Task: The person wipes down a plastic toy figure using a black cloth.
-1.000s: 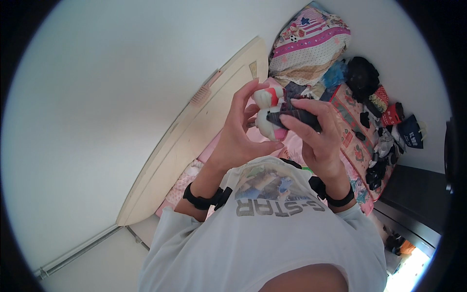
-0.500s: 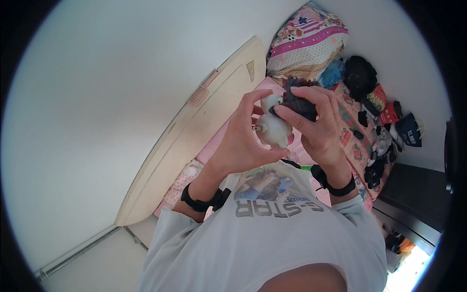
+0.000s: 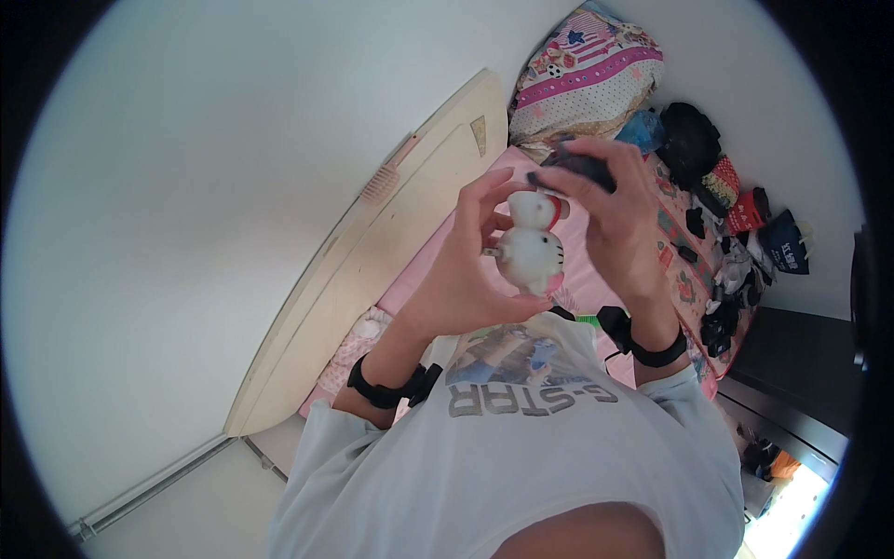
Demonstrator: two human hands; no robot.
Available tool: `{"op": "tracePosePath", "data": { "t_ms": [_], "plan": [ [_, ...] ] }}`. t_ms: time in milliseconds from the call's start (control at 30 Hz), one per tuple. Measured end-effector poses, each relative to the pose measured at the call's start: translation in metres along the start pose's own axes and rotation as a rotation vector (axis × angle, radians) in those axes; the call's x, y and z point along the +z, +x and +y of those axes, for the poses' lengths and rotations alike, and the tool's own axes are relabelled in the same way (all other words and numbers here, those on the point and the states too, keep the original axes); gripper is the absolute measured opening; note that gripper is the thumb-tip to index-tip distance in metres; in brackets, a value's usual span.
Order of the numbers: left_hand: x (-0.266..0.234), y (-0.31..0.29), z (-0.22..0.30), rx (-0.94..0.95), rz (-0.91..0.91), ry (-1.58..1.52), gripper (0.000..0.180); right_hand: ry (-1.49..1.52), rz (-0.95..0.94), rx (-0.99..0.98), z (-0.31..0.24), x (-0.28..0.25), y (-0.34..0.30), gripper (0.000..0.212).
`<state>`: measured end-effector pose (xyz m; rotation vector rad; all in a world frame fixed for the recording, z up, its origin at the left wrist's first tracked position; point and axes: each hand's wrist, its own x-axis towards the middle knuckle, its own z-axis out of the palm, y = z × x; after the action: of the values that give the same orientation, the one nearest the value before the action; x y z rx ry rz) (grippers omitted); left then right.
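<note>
In front of my chest, my left hand grips a small white cat-shaped figurine between thumb and fingers. The figurine has a round head with a pink bow and a smaller body with a red patch; a short metal piece sticks out on its left side. My right hand is closed on a dark, crumpled cloth, slightly blurred, held above and to the right of the figurine and apart from most of it. Black bands circle both wrists.
Below my hands lies a pink bed sheet. A cream headboard with a pink comb on its edge runs along the left. Far off is a patterned bundle. Bags and dark items line the right, near a black cabinet.
My right hand with the dark cloth has lifted up and away from the figurine, uncovering its body. The figurine has turned slightly in my left hand, so its face markings show.
</note>
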<state>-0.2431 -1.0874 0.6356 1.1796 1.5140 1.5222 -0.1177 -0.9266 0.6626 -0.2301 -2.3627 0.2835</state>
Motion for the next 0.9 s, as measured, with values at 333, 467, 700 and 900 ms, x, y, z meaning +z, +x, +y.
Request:
{"op": "tracePosePath", "data": {
  "t_ms": [333,467,700,900],
  "plan": [
    [-0.009,0.006,-0.011,-0.107,-0.039,-0.495,0.104,0.029,0.036,0.078,-0.021,0.0,0.001,0.044],
    [-0.01,0.005,-0.012,-0.129,-0.016,-0.534,0.102,0.02,0.031,0.04,-0.022,-0.004,-0.004,0.044],
    [-0.013,0.011,-0.014,-0.12,-0.053,-0.689,0.103,0.192,0.028,0.107,-0.014,-0.012,-0.008,0.039],
    [-0.014,0.02,-0.009,-0.019,-0.07,-0.58,0.104,0.223,-0.003,0.029,-0.034,-0.013,-0.005,0.043]
  ]
}}
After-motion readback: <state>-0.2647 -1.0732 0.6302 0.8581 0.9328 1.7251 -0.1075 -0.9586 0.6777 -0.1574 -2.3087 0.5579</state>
